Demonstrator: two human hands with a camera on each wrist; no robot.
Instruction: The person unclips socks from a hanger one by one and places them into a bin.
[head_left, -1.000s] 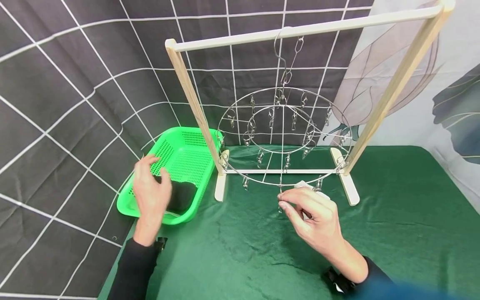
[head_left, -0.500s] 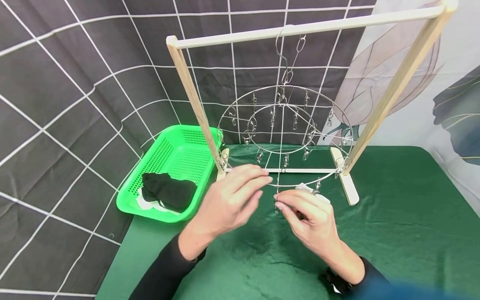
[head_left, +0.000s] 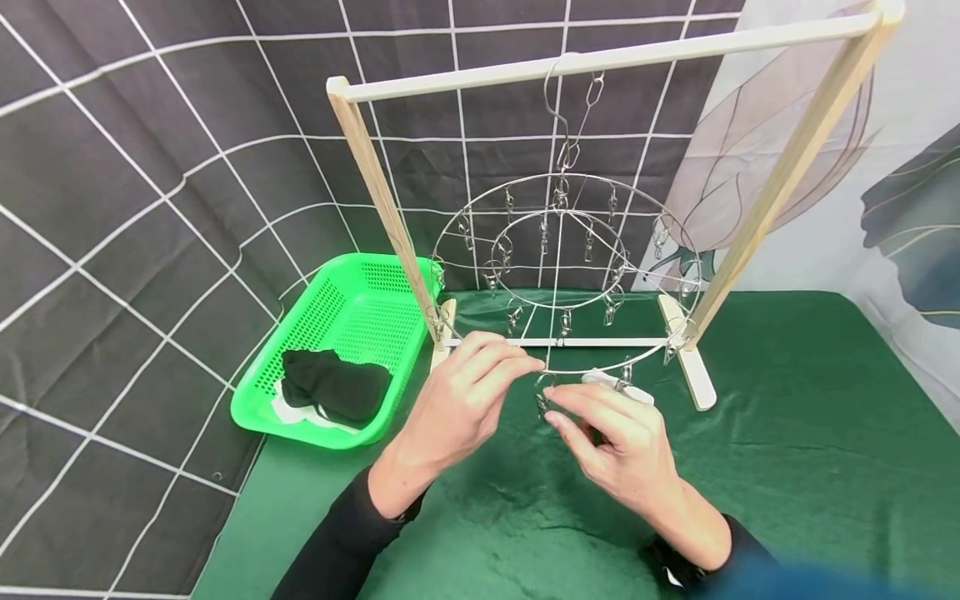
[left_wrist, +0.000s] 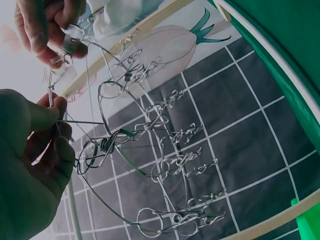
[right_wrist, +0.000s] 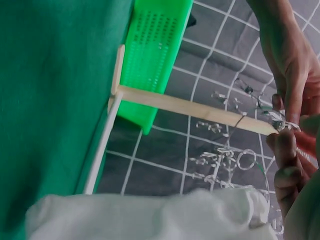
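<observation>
A round metal clip hanger (head_left: 558,304) with two wire rings and several dangling clips hangs in front of me. My left hand (head_left: 465,400) is at the outer ring's near edge. The left wrist view shows its thumb and fingers (left_wrist: 47,120) pinching the wire. Close to its right, my right hand (head_left: 618,437) pinches a small metal clip (head_left: 542,406) between thumb and fingertips. Behind the right hand a white cloth item (head_left: 637,393) hangs below another clip; it fills the bottom of the right wrist view as white fabric (right_wrist: 145,217).
A wooden stand (head_left: 600,60) carries the hanger. To its left, a green plastic basket (head_left: 408,375) holds a black cloth item (head_left: 337,387) over a white one (head_left: 288,408). Green cloth (head_left: 810,467) covers the table, with a grid-patterned curtain (head_left: 150,275) behind.
My left hand has moved from over the basket rightward to the hanger's near edge and now pinches the ring. My right hand stays at the clip, which has shifted slightly left.
</observation>
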